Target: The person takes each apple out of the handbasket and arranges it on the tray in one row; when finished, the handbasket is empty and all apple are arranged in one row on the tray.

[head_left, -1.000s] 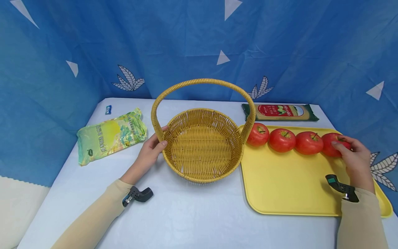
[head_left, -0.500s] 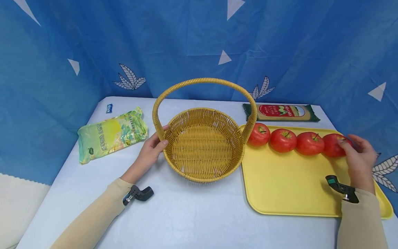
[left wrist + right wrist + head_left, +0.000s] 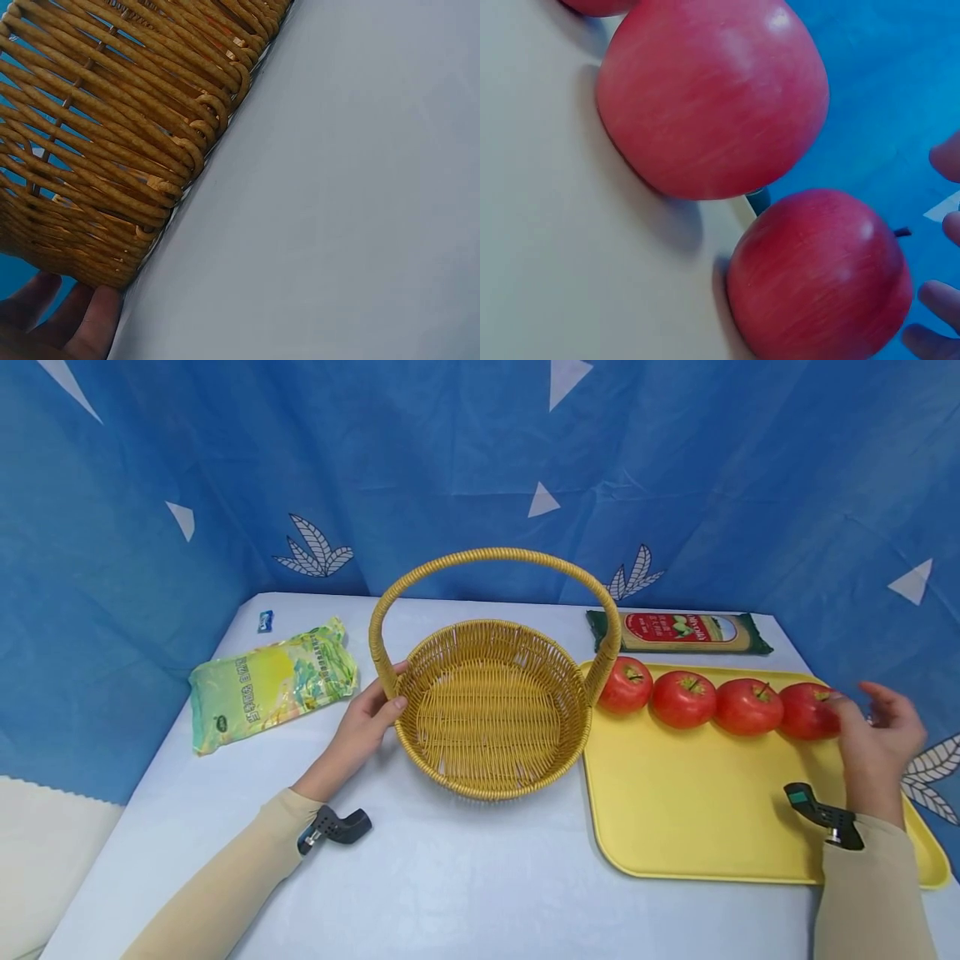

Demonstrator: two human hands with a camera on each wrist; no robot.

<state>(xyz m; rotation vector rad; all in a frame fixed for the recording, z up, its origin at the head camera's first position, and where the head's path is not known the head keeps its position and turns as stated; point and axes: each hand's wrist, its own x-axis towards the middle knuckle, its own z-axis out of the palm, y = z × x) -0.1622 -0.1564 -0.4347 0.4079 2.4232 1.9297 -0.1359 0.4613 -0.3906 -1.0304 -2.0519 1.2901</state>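
Note:
A golden wicker basket [image 3: 487,718] with a tall hooped handle stands mid-table, bare inside. My left hand [image 3: 366,720] grips its left rim at the foot of the handle, thumb on top. In the left wrist view, fingertips [image 3: 96,319] press against the woven side. Several red apples sit in a row along the far edge of a yellow tray [image 3: 697,810]. Just right of the rightmost apple [image 3: 808,712] is my right hand [image 3: 879,739], its fingers spread and holding nothing. The right wrist view shows those fingertips [image 3: 939,301] apart from the apple [image 3: 817,277].
Behind the tray lies a pasta packet [image 3: 678,632] with a red label. To the left are a green and yellow plastic packet [image 3: 273,685] and a small blue wrapped item [image 3: 265,622]. Blue curtains [image 3: 465,460] hang around the table's back and sides.
My right hand has let go of the rightmost apple and drawn away to the right, fingers opening. The apple stays in the row. My left hand keeps its grip on the basket.

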